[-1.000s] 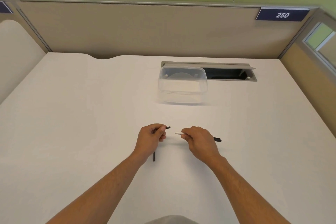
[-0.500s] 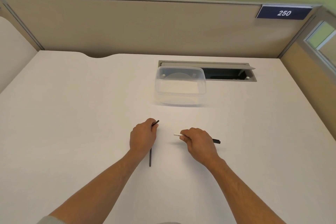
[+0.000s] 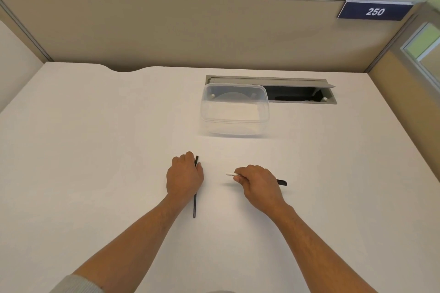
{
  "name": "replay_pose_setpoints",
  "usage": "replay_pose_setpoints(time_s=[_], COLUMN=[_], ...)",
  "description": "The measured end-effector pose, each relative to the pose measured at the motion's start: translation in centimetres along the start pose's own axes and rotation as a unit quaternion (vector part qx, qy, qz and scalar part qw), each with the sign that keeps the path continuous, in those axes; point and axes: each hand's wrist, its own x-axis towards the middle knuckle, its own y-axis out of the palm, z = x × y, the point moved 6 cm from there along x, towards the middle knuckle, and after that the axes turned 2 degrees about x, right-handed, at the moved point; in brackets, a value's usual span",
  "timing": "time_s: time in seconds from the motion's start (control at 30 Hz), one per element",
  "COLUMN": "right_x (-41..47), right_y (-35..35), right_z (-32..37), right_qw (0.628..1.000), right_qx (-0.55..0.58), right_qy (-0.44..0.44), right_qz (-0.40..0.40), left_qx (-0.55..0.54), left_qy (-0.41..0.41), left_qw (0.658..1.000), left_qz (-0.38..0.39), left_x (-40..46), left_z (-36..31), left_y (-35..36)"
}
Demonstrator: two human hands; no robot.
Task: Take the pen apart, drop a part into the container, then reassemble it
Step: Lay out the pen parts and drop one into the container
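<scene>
My right hand (image 3: 258, 184) is closed around the pen body (image 3: 282, 182), held low over the white desk. The body's white end pokes out to the left of my fingers and its black end to the right. My left hand (image 3: 184, 177) rests on the desk with its fingers curled on a small black pen part (image 3: 196, 160) that shows at the fingertips. A thin black rod (image 3: 194, 207) lies on the desk, partly hidden under that hand. The clear plastic container (image 3: 235, 122) stands open behind both hands, apart from them.
A grey cable hatch (image 3: 297, 93) with a dark opening is set into the desk behind and right of the container. Beige partition walls close the desk at the back and right. A blue sign reads 250 (image 3: 375, 11).
My left hand has swung away from the right hand, down to the desk beside the thin rod, turning its small black part to point away from me. The right hand stayed in place.
</scene>
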Motion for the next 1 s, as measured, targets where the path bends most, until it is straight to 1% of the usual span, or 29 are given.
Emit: replay_pose_setpoints(time_s=[0.33,0.4,0.57,0.67,0.77,0.87,0.93,1.0], right_x=[-0.2,-0.3,-0.3,-0.3,-0.3,-0.1,0.0,0.0], right_y=[0.0,0.1,0.0,-0.3,-0.3,-0.5,-0.6,-0.7], right_z=[0.4,0.5,0.4,0.4,0.5,1.1,1.8,2.9], right_qw=[1.0,0.999,0.992,0.985,0.973,0.957,0.928,0.9], right_qx=[-0.015,-0.033,-0.121,-0.172,-0.229,-0.283,-0.364,-0.425], right_qy=[-0.008,-0.009,-0.012,-0.018,-0.025,-0.034,-0.041,-0.074], right_qz=[-0.001,0.004,0.025,0.028,0.037,0.055,0.073,0.066], left_qx=[-0.042,-0.063,-0.025,-0.011,0.011,0.019,0.03,0.038], left_qy=[-0.02,-0.022,0.045,0.065,0.073,0.067,0.075,0.075], left_qw=[0.999,0.998,0.995,0.993,0.994,0.996,0.996,0.996], left_qz=[0.025,0.007,-0.087,-0.095,-0.082,-0.048,-0.027,-0.013], left_x=[0.0,-0.3,-1.9,-2.6,-3.0,-3.2,-3.3,-3.1], left_z=[0.7,0.8,0.6,2.0,3.8,5.5,6.2,6.4], left_y=[-0.2,-0.7,-1.9,-1.7,-1.2,-0.2,0.6,0.9])
